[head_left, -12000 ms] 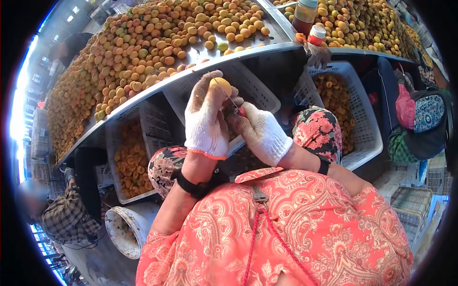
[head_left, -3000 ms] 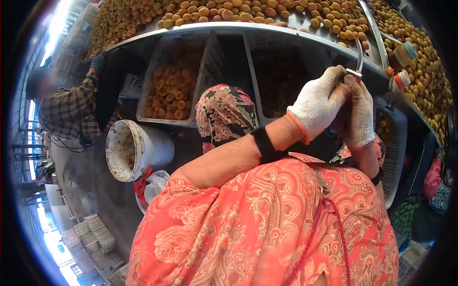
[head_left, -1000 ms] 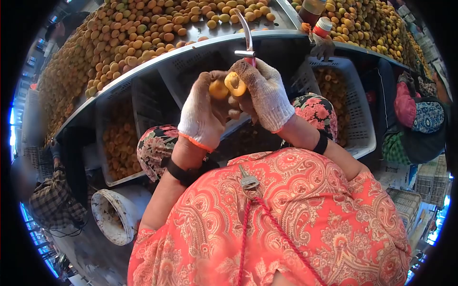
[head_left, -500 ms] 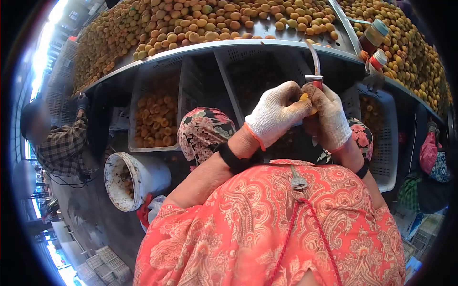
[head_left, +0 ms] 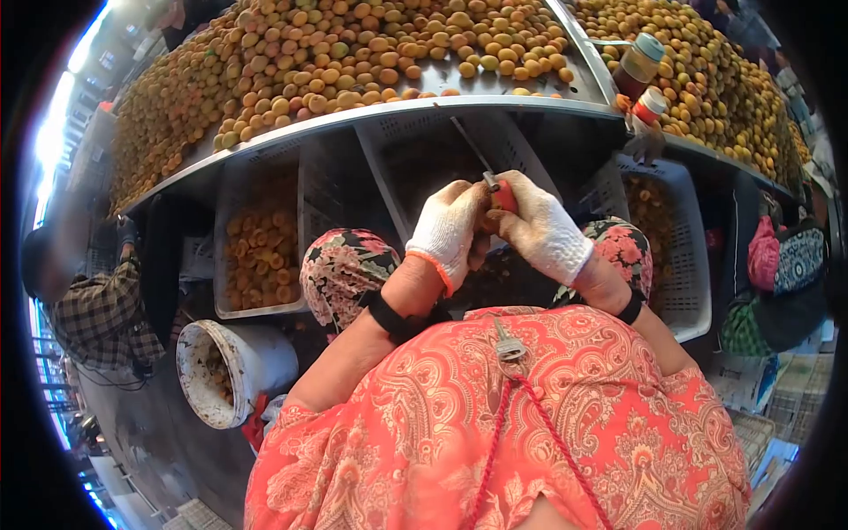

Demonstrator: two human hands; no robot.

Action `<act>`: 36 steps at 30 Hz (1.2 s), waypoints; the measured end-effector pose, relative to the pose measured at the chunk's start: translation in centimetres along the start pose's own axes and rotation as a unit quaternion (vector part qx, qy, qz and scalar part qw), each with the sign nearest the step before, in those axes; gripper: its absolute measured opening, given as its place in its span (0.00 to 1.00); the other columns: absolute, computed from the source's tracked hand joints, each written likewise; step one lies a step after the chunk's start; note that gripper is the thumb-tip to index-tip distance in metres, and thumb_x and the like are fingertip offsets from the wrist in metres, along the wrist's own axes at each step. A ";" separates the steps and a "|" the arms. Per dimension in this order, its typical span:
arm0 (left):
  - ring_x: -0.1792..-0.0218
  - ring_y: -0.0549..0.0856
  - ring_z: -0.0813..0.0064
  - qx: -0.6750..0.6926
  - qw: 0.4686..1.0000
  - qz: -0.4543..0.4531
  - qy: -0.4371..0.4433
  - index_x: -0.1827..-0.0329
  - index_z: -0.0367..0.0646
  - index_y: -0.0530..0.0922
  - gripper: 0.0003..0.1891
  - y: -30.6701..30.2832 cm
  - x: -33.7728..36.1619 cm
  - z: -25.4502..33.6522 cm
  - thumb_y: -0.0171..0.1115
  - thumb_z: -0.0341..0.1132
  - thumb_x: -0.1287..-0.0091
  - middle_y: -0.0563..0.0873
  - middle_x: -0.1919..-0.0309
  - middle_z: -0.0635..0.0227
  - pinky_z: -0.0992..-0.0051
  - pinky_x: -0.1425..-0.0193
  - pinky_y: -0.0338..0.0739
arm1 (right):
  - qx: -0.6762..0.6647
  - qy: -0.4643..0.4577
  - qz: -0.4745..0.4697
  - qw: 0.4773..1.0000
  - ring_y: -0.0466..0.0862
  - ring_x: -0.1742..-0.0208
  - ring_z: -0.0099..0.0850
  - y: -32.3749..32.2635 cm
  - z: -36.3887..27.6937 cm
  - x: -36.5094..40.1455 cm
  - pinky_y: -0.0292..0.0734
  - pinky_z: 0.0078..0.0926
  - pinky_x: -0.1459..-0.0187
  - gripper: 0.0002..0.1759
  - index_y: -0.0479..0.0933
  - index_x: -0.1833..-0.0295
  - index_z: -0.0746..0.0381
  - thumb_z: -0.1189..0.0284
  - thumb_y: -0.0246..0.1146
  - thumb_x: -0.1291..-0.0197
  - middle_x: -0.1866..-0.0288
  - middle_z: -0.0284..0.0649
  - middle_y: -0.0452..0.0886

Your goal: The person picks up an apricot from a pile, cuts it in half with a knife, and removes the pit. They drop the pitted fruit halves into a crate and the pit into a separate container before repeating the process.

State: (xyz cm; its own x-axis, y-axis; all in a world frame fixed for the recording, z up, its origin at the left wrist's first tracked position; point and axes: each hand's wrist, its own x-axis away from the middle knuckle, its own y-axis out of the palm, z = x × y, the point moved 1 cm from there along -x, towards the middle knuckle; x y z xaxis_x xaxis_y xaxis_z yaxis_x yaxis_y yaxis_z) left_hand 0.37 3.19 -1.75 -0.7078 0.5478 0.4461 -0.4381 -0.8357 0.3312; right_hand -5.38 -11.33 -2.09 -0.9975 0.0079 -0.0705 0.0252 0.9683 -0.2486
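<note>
In front of my lap, both my hands, in white work gloves with brown-stained fingers, are pressed together. My right hand (head_left: 541, 228) is closed round the red handle of a knife (head_left: 503, 196), whose thin blade points up and left, away from me. My left hand (head_left: 442, 228) is closed against the right one at the handle's lower end. Whatever it may hold is hidden by the fingers. Beyond the knife, under the table edge, are crates; one to the left (head_left: 262, 309) holds halved apricots (head_left: 261, 252).
A metal-edged table (head_left: 424, 104) heaped with whole apricots (head_left: 327, 53) runs across the front. Two jars (head_left: 638, 66) stand at its divider. To my left is a dirty white bucket (head_left: 265, 358); to my right, another crate (head_left: 698, 265). A person in a checked shirt (head_left: 102, 305) sits far left.
Both hands have come down and toward me, and the knife's blade has swung to the left. The orange piece of fruit that showed between my fingers is out of sight. The camera view has shifted.
</note>
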 end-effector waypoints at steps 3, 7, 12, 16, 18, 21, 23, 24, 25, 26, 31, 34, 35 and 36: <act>0.89 0.71 0.78 0.011 0.999 0.014 0.044 0.57 0.41 0.77 0.13 0.2 -0.6 -1.0 0.52 0.42 0.24 0.80 0.76 0.66 0.77 0.90 0.60 | 0.148 -0.007 0.047 0.988 0.88 0.63 0.44 0.4 -0.4 0.1 0.81 0.35 0.62 0.09 0.70 0.48 0.65 0.76 0.59 0.31 0.67 0.52 0.84; 0.90 0.70 0.78 0.030 0.997 0.029 0.059 0.57 0.44 0.76 0.11 0.3 -0.2 -1.1 0.50 0.41 0.23 0.78 0.79 0.68 0.77 0.90 0.58 | 0.174 0.000 0.074 0.982 0.87 0.57 0.53 1.1 -0.6 0.0 0.80 0.38 0.60 0.10 0.72 0.51 0.67 0.71 0.59 0.30 0.65 0.55 0.84; 0.87 0.72 0.79 0.051 0.996 0.051 0.058 0.53 0.45 0.76 0.12 0.7 0.7 -0.8 0.48 0.42 0.21 0.78 0.80 0.70 0.78 0.89 0.58 | 0.101 0.019 0.109 0.989 0.87 0.57 0.51 1.6 -0.3 -0.9 0.80 0.38 0.57 0.15 0.76 0.48 0.69 0.66 0.58 0.29 0.63 0.59 0.84; 0.87 0.75 0.77 -0.003 0.995 0.040 0.096 0.57 0.43 0.75 0.13 0.3 0.4 -1.3 0.52 0.43 0.22 0.80 0.77 0.67 0.77 0.89 0.67 | -0.076 0.085 0.103 0.988 0.86 0.60 0.32 1.8 2.6 -2.2 0.79 0.33 0.55 0.15 0.79 0.50 0.68 0.66 0.56 0.26 0.63 0.46 0.86; 0.86 0.75 0.77 0.006 0.997 0.027 0.068 0.57 0.42 0.74 0.10 0.4 0.6 -1.0 0.55 0.40 0.23 0.81 0.75 0.65 0.77 0.88 0.68 | -0.049 0.087 0.098 0.990 0.85 0.60 0.31 1.5 2.2 -2.1 0.79 0.31 0.55 0.15 0.80 0.50 0.67 0.66 0.56 0.26 0.62 0.44 0.86; 0.83 0.80 0.73 0.059 0.997 -0.030 0.035 0.55 0.41 0.72 0.09 -0.8 0.9 -0.3 0.62 0.33 0.29 0.81 0.74 0.64 0.75 0.86 0.72 | -0.188 0.148 0.084 0.967 0.81 0.74 0.25 2.2 1.2 -1.9 0.74 0.23 0.75 0.14 0.79 0.52 0.62 0.62 0.57 0.26 0.69 0.36 0.82; 0.79 0.85 0.72 0.029 0.997 -0.062 0.043 0.53 0.38 0.73 0.12 -2.9 0.4 -0.3 0.66 0.32 0.31 0.84 0.70 0.62 0.72 0.84 0.78 | -0.205 0.214 0.062 0.953 0.72 0.85 0.20 2.4 -0.8 -1.6 0.63 0.19 0.86 0.16 0.76 0.52 0.60 0.56 0.58 0.26 0.76 0.31 0.76; 0.79 0.85 0.72 0.034 0.997 -0.053 0.046 0.53 0.38 0.73 0.12 -3.7 0.8 0.3 0.66 0.32 0.31 0.84 0.70 0.62 0.72 0.84 0.78 | -0.195 0.234 0.058 0.951 0.66 0.89 0.18 2.3 -1.2 -1.5 0.57 0.18 0.89 0.18 0.74 0.51 0.59 0.54 0.58 0.26 0.79 0.29 0.73; 0.79 0.85 0.72 -0.040 0.998 -0.021 0.033 0.54 0.37 0.74 0.11 -4.7 1.4 1.1 0.67 0.31 0.33 0.84 0.70 0.63 0.72 0.84 0.78 | -0.185 0.219 0.045 0.957 0.61 0.90 0.17 2.1 -0.7 -1.5 0.57 0.19 0.89 0.20 0.74 0.51 0.59 0.52 0.59 0.26 0.81 0.27 0.68; 0.79 0.84 0.73 -0.115 0.993 0.009 0.018 0.55 0.37 0.75 0.11 -5.7 1.9 1.8 0.67 0.30 0.35 0.83 0.70 0.63 0.72 0.84 0.78 | -0.194 0.220 0.048 0.955 0.61 0.90 0.16 1.6 0.8 -1.7 0.57 0.19 0.89 0.17 0.74 0.52 0.58 0.55 0.60 0.27 0.81 0.26 0.66; 0.79 0.75 0.81 -0.313 0.902 0.260 0.145 0.60 0.42 0.80 0.11 -19.4 0.5 4.4 0.72 0.32 0.42 0.79 0.75 0.72 0.76 0.78 0.68 | -0.192 0.249 0.119 0.942 0.60 0.90 0.15 0.5 1.7 -1.7 0.53 0.18 0.90 0.12 0.74 0.55 0.58 0.60 0.63 0.30 0.83 0.24 0.63; 0.70 0.85 0.69 -0.587 0.612 0.508 0.150 0.63 0.39 0.83 0.15 -29.4 0.2 9.4 0.74 0.42 0.43 0.88 0.69 0.61 0.64 0.65 0.79 | -0.232 0.261 0.130 0.928 0.61 0.89 0.15 0.1 2.3 -1.6 0.54 0.18 0.89 0.09 0.75 0.56 0.58 0.64 0.61 0.31 0.81 0.25 0.66; 0.65 0.88 0.61 -0.530 0.616 0.554 0.182 0.57 0.38 0.85 0.17 -30.4 0.5 11.1 0.73 0.42 0.42 0.90 0.63 0.55 0.61 0.60 0.81 | -0.248 0.253 0.131 0.926 0.62 0.88 0.15 -0.1 2.8 -1.7 0.54 0.18 0.89 0.08 0.74 0.56 0.57 0.65 0.61 0.32 0.81 0.26 0.66; 0.63 0.88 0.60 -0.456 0.666 0.527 0.268 0.55 0.38 0.85 0.17 -31.3 -0.2 12.5 0.70 0.42 0.39 0.90 0.64 0.56 0.61 0.56 0.81 | -0.247 0.247 0.125 0.929 0.62 0.88 0.16 -0.3 3.3 -1.9 0.55 0.19 0.88 0.08 0.73 0.57 0.57 0.66 0.61 0.32 0.81 0.27 0.66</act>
State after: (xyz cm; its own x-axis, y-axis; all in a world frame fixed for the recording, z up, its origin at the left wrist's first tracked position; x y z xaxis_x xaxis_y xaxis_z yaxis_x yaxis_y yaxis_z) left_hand 21.14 29.69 -1.84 -0.8772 -0.2490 -0.4104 0.4765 -0.5560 -0.6810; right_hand -3.32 -12.45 -5.07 -0.8769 0.2429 0.4148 0.3473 0.9167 0.1973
